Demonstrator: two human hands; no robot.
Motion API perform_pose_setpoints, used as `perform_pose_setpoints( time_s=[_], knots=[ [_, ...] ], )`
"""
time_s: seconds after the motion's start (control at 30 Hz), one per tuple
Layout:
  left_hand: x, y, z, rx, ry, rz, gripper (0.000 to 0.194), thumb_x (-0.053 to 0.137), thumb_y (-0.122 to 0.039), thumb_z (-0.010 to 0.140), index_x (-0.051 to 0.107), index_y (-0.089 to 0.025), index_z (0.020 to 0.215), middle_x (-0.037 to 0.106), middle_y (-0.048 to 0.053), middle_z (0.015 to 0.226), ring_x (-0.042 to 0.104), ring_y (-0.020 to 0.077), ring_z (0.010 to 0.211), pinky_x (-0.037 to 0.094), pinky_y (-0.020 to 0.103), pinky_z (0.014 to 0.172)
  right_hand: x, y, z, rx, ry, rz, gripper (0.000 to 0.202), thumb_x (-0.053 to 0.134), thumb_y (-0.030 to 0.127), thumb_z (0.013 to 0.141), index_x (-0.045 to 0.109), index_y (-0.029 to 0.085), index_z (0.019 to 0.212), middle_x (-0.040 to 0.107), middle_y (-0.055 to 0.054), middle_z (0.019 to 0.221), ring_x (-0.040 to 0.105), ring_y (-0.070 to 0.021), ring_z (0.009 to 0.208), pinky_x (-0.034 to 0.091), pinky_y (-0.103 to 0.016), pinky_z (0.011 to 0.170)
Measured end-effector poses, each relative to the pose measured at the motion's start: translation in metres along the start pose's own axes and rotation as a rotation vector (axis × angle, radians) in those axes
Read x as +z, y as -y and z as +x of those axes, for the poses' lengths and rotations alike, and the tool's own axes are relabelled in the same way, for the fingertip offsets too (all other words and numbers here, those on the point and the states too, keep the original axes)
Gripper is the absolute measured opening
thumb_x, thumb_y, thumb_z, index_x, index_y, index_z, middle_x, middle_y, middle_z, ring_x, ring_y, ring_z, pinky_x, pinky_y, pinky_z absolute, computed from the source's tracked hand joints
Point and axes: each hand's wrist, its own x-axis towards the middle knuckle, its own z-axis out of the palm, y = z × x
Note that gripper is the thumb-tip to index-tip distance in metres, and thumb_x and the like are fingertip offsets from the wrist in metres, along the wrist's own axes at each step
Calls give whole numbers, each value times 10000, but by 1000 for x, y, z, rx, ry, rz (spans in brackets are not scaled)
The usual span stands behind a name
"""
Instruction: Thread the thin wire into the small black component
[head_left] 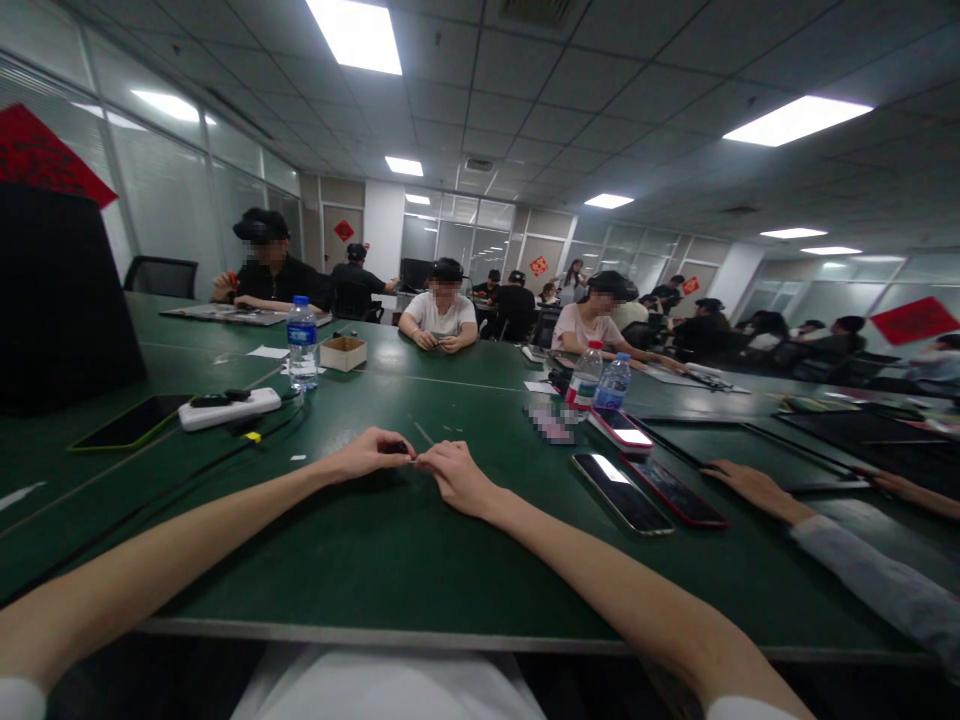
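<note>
My left hand (371, 453) is closed, with a small dark object (400, 448) between thumb and fingers; its kind is too small to tell. Close beside it, nearly touching, my right hand (459, 474) is closed in a pinch. A thin pale strip (423, 433) sticks out past the right fingers, slanting up and to the left. Something slim and light-coloured shows between the two sets of fingertips, but I cannot make out what it is. Both hands are just above the green table (360, 560).
At left are a power strip (231, 408), a phone (131, 423), a water bottle (302, 345) and a small box (343, 352). Several phones, one silver-edged (622, 494), and two bottles stand or lie at right. A neighbour's hand (757, 488) touches a black frame (690, 455).
</note>
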Motion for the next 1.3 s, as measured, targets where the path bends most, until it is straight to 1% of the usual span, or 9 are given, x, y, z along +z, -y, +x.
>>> perform_pose_setpoints(
  time_s=[0.27,0.4,0.57,0.8,0.97,1.17,1.3],
  knots=[
    [0,2,0,0,-16,-45,366,640,-449,767,668,-152,978,646,9,806,523,128,674,394,225,607,0,1,-1,43,-3,46,232,442,94,906,588,177,1066,630,-68,1021,533,-167,941,293,-325,850],
    [0,5,1,-13,-27,-47,387,635,-467,765,663,-151,987,646,13,828,521,130,674,392,227,601,1,2,0,53,-8,54,225,437,91,906,591,174,1046,634,-70,1016,539,-164,935,292,-325,852],
    [1,8,1,-10,-24,-70,387,636,-470,765,662,-149,979,645,19,838,516,128,670,388,225,589,-1,3,0,61,17,59,242,428,79,898,588,166,1058,639,-73,988,543,-166,919,293,-325,842],
    [0,4,-1,-19,-28,-57,378,630,-466,771,663,-156,985,647,19,846,530,134,684,401,229,604,-5,5,1,73,24,58,279,422,77,895,581,159,1109,639,-61,917,543,-165,874,291,-326,825],
    [0,2,-1,-27,-38,-39,396,625,-479,765,661,-150,983,643,21,829,530,138,675,403,231,596,-3,5,1,72,10,49,277,422,88,898,582,158,1113,647,-60,920,552,-160,868,297,-325,827],
    [0,6,0,-15,-46,-49,390,634,-470,763,662,-144,975,634,17,803,520,133,669,393,227,589,1,3,0,89,-52,1,252,441,140,911,598,162,1107,650,-80,997,563,-166,895,343,-324,834],
    [-1,6,0,-16,-34,-59,387,634,-466,765,660,-147,982,631,15,807,520,133,674,394,227,593,2,2,0,91,-68,-9,246,449,166,913,614,161,1095,650,-84,994,567,-167,899,391,-306,810]
  ],
)
